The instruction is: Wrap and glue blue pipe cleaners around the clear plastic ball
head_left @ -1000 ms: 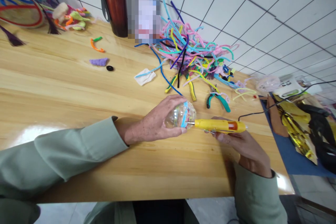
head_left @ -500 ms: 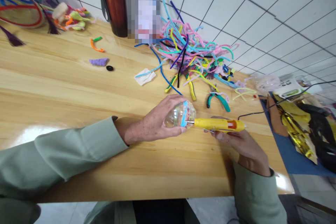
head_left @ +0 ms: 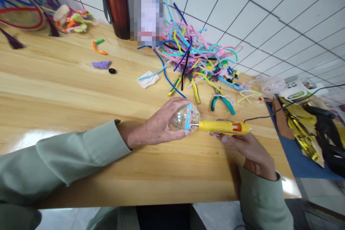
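My left hand [head_left: 159, 124] is closed around a clear plastic ball [head_left: 176, 119] with a light blue band [head_left: 188, 116] round it and coloured bits on its right side. In my right hand [head_left: 237, 142] is a yellow hot glue gun [head_left: 218, 126], its metal tip pointing left at the band. The tip appears to touch the band or sit right beside it. The fingers of my right hand are partly hidden behind the glue gun.
Behind my hands lie a pile of pipe cleaners [head_left: 194, 48], yellow-handled pliers [head_left: 196, 91] and teal-handled pliers [head_left: 223, 102]. A dark red bottle [head_left: 115, 5] stands by the tiled wall. At left are a purple piece [head_left: 101, 64] and a black ring [head_left: 112, 71]. A black cord [head_left: 258, 118] runs off right.
Both hands keep nearly the same pose, with the glue gun's tip still at the blue band. The whole view has shifted very slightly.
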{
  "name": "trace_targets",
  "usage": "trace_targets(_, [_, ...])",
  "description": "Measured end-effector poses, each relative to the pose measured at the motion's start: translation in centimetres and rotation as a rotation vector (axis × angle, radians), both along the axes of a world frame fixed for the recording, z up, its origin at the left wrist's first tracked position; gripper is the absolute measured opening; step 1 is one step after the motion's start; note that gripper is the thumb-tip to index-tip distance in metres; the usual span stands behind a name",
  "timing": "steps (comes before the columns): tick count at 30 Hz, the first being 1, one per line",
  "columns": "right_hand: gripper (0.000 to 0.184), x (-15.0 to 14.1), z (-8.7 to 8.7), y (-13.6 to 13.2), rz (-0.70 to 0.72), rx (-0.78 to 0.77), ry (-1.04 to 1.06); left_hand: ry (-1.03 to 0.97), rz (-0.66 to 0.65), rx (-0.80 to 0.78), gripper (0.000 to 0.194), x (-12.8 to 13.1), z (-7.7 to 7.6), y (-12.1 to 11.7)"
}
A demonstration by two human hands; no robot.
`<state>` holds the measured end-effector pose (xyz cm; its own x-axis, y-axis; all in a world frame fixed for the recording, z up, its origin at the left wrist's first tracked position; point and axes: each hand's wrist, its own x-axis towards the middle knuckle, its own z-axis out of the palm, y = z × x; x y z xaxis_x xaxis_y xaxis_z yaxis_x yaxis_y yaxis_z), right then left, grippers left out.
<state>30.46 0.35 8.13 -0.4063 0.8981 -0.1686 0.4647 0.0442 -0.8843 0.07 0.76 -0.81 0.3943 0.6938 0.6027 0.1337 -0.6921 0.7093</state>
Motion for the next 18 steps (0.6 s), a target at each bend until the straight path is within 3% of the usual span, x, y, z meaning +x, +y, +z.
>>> trace_targets(18, [0.042,0.06,0.18,-0.5,-0.024,-0.018,-0.003,-0.016,0.009,-0.01,0.082,0.16,0.02,-0.1])
